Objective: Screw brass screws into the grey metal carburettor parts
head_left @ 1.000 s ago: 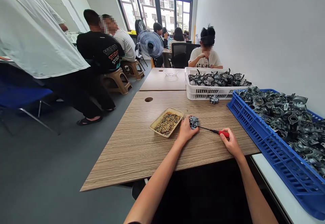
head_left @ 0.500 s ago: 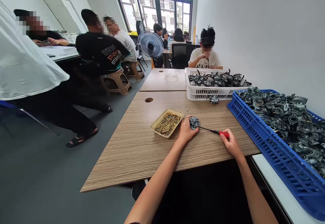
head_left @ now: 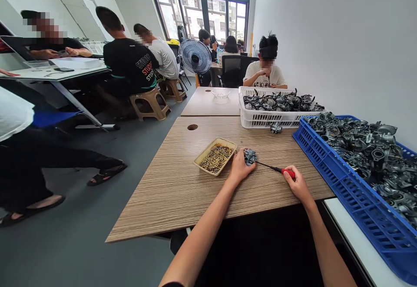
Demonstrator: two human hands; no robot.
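A: Clock set on the metal part (head_left: 250,156), 12 straight ahead of the wearer. Where is it?
B: On the wood-grain table (head_left: 169,191), mid-surface, in the grip of the left hand (head_left: 239,167).

A: Left hand's pose?
B: At 8 o'clock of the part. Curled narrow around it, thumb along the near side, fingers at the far left. Forearm slants in from 7, bare, wrist nearly in line.

A: Right hand (head_left: 296,183)?
B: At 4 o'clock. Closed on the red handle of a screwdriver (head_left: 276,169), thumb and fingers pinching, hand low over the table. Forearm rises from 5. Shaft points between 9 and 10, reaching the part's right side. Seating of the tip: too small to tell.

A: Nearby things?
B: Small tray (head_left: 204,168) at 9, just beside the left hand, heaped with brass-coloured pins (head_left: 215,157). White crate (head_left: 270,120) at 1, full of dark metal parts. A loose part (head_left: 275,127) sits at its near side, on the table. Blue crate (head_left: 350,187) at 3 to 4, running toward the wearer, piled with grey metal parts.

A: Other people?
B: One in a white shirt (head_left: 265,76) at 12 to 1, seated beyond the white crate, hands raised near the chest. Two on stools toward 10, backs partly turned.
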